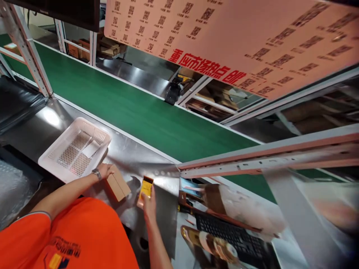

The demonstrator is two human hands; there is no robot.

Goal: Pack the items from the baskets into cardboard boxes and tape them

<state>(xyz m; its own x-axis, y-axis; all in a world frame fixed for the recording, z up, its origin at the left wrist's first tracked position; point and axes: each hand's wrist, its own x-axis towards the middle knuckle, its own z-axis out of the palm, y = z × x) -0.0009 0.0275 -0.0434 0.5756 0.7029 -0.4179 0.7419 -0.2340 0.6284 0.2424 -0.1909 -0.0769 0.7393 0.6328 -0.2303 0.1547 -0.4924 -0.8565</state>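
Observation:
My left hand (105,171), with a watch on its wrist, grips the upper left end of a plain brown cardboard box (118,184). The box is tilted over the steel bench, beside a white plastic basket (53,167). Inside the basket lies a flat white piece, perhaps paper (91,149). My right hand (149,205) is closed round a slim yellow pack (146,188) with a dark upper end, the thumb across its face. A short gap separates this pack from the cardboard box. The fingers behind the pack are hidden.
Beyond the steel bench (120,144) runs a green conveyor belt (112,102). A white metal frame bar (252,158) crosses on the right. Below it are a black keyboard (230,233) and tape rolls (215,246). A sheet with printed codes (224,41) hangs overhead. Bubble wrap (14,190) lies left.

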